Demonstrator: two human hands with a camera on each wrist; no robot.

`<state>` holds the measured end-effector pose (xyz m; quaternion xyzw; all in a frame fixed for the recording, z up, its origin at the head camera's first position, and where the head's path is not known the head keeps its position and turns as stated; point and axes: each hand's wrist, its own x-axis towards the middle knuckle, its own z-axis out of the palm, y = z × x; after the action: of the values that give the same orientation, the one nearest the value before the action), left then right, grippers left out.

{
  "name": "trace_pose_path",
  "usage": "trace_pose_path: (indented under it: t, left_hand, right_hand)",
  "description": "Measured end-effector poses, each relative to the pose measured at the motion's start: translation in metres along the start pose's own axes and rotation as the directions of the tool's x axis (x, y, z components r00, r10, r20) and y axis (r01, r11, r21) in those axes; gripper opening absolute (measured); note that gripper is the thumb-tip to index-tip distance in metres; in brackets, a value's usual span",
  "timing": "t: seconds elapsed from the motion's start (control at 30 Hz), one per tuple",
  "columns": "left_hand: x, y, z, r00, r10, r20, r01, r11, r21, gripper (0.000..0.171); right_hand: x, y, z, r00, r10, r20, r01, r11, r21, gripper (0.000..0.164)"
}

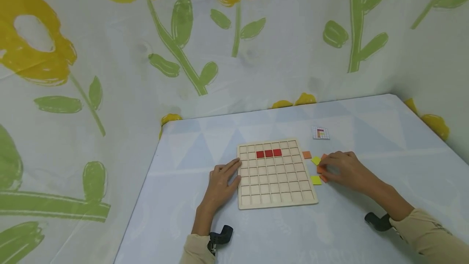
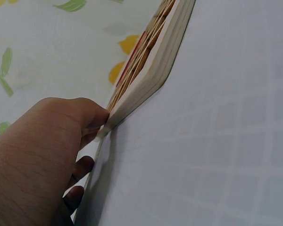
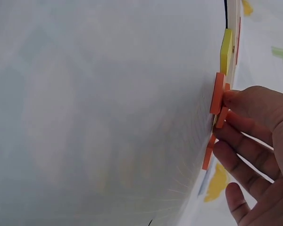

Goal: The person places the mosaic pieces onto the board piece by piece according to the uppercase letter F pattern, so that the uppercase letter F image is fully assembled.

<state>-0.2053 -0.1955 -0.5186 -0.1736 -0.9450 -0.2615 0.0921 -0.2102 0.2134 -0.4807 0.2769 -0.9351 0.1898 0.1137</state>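
Note:
A square wooden grid board point(image 1: 275, 182) lies on the table, with three red tiles point(image 1: 269, 153) side by side in one of its upper rows. My left hand point(image 1: 221, 180) rests at the board's left edge, its extended fingertips and thumb touching the rim. In the left wrist view, the thumb point(image 2: 95, 114) meets the board's side point(image 2: 146, 84). Right of the board, my right hand point(image 1: 342, 169) pinches an orange tile point(image 3: 221, 117) between thumb and index finger. Another orange tile point(image 3: 218, 93) sits by the thumb tip, and a yellow tile point(image 3: 226, 52) is beyond it.
Loose tiles lie along the board's right side, among them an orange tile point(image 1: 306, 155) and a yellow tile point(image 1: 316, 180). A small pattern card point(image 1: 321, 133) lies farther back on the pale table point(image 1: 205, 133). Flower-printed cloth point(image 1: 271, 72) hangs behind.

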Motion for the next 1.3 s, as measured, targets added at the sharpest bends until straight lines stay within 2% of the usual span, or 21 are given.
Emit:
trace_pose_path:
  t: [0.4, 0.63, 1.03, 1.3]
  left_hand:
    - [0.001, 0.001, -0.002, 1.0, 0.004, 0.008, -0.004, 1.0, -0.006, 0.047]
    - [0.0, 0.001, -0.002, 1.0, -0.014, 0.022, 0.015, 1.0, -0.014, 0.047]
    - [0.0, 0.001, -0.001, 1.0, -0.005, 0.016, 0.005, 1.0, -0.014, 0.047]
    - [-0.001, 0.002, -0.003, 1.0, -0.012, 0.021, 0.012, 1.0, -0.02, 0.047]
  right_hand:
    - [0.007, -0.004, -0.007, 1.0, 0.013, -0.007, -0.013, 1.0, 0.009, 0.016]
    - [0.015, -0.006, -0.006, 1.0, -0.022, -0.015, 0.022, 0.999, 0.025, 0.021]
    - [0.035, -0.018, -0.005, 0.998, -0.047, 0.028, 0.046, 0.999, 0.026, 0.019]
    - [0.048, -0.026, 0.001, 0.997, -0.077, 0.019, 0.076, 0.995, 0.066, 0.017]
